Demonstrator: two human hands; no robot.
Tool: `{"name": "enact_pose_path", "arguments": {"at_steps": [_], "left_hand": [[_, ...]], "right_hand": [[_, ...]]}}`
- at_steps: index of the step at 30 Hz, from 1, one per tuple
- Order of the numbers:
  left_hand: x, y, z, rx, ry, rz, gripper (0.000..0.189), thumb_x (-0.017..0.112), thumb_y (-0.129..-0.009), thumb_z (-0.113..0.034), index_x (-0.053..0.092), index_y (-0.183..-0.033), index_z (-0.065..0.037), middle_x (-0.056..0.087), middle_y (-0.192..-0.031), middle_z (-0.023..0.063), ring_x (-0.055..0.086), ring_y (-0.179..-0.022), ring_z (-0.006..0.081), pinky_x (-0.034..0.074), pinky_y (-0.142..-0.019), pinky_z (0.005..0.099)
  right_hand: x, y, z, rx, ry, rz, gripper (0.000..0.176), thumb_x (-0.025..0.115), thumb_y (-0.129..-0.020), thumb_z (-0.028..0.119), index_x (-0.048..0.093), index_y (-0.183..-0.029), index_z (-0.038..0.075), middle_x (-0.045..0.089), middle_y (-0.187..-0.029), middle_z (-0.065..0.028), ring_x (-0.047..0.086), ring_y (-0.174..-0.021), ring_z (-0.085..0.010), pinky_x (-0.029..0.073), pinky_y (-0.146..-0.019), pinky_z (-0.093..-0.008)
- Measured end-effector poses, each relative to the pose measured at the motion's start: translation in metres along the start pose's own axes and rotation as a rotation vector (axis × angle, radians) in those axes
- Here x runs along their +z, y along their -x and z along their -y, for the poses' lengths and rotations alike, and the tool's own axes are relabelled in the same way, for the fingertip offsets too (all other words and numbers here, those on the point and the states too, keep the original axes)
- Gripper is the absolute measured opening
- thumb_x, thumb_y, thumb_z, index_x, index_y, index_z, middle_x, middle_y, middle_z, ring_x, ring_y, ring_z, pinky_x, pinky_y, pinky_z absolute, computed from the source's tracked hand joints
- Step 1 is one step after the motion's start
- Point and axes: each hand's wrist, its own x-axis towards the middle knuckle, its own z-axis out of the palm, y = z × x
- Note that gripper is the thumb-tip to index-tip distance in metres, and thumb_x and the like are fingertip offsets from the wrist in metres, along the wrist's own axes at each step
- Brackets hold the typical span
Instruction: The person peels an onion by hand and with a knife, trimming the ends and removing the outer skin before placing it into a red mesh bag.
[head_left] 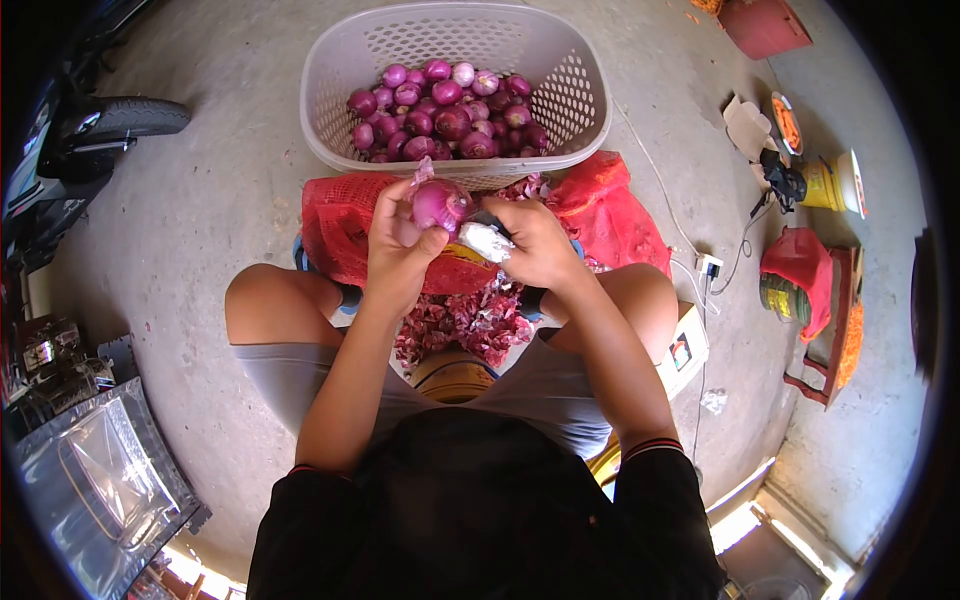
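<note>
My left hand (pixel 402 245) is closed around a red onion (pixel 441 205), with a loose flap of papery skin sticking up from its top. My right hand (pixel 537 240) grips what looks like a small knife (pixel 487 241), partly wrapped in white, close against the onion's right side. Its blade is mostly hidden by the fingers. Just beyond my hands stands a grey plastic basket (pixel 318 105) holding many red onions (pixel 452 122). Below my hands lie a red mesh bag (pixel 335 228) and a heap of onion skins (pixel 470 325) between my legs.
To the left are a motorcycle wheel (pixel 135 117) and a shiny metal sheet (pixel 105 470). On the right, a power socket (pixel 709 266) with cords lies on the floor, near a yellow bucket (pixel 822 186) and a red cloth (pixel 800 265). A white box (pixel 684 350) sits beside my right knee.
</note>
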Motion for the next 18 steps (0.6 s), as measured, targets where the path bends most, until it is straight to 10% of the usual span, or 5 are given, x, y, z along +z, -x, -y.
{"name": "enact_pose_path", "arguments": {"at_steps": [18], "left_hand": [[-0.0063, -0.001, -0.0034, -0.072, 0.106, -0.028, 0.051, 0.069, -0.083, -0.015, 0.038, -0.123, -0.008, 0.049, -0.119, 0.0063, 0.05, -0.111, 0.0181, 0.042, -0.097, 0.0358]], "right_hand": [[-0.0008, 0.0033, 0.0014, -0.176, 0.142, 0.046, 0.023, 0.065, -0.064, 0.016, 0.06, -0.084, 0.006, 0.058, -0.067, -0.0147, 0.059, -0.064, -0.0346, 0.044, -0.055, -0.0434]]}}
